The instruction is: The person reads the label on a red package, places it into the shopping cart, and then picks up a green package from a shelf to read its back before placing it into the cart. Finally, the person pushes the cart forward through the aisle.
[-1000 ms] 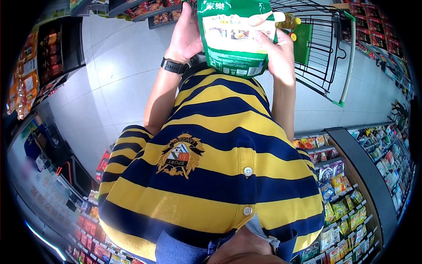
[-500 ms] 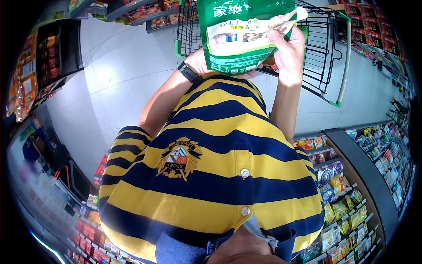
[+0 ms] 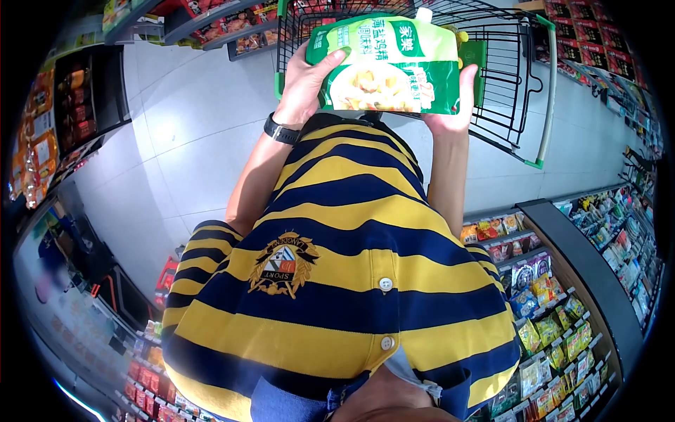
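Note:
Both my hands hold a green-and-white seasoning pouch (image 3: 380, 70) with Chinese lettering, a food picture and a white spout cap on its upper edge. My left hand (image 3: 306, 79) grips the left side, thumb on the printed front and fingers mostly hidden behind. At the lower right corner, my right hand (image 3: 453, 105) cradles the pouch, its thumb standing along the right edge and the other fingers out of sight underneath. A dark band (image 3: 281, 131) circles my left wrist. The pouch is above the near part of a black wire shopping cart (image 3: 503, 91).
The cart has green corner pieces and a pale handle bar (image 3: 550, 98). A shelf with red packages (image 3: 239, 28) runs ahead on the left. Racks of small packets (image 3: 555, 330) stand close on my right. Orange packages (image 3: 34, 158) hang at far left. Pale tiled floor (image 3: 183, 133) shows between.
The pouch has been turned: its other printed face now shows, with the spout on the upper edge instead of at the right. My left thumb has come onto its front; my right hand has moved lower.

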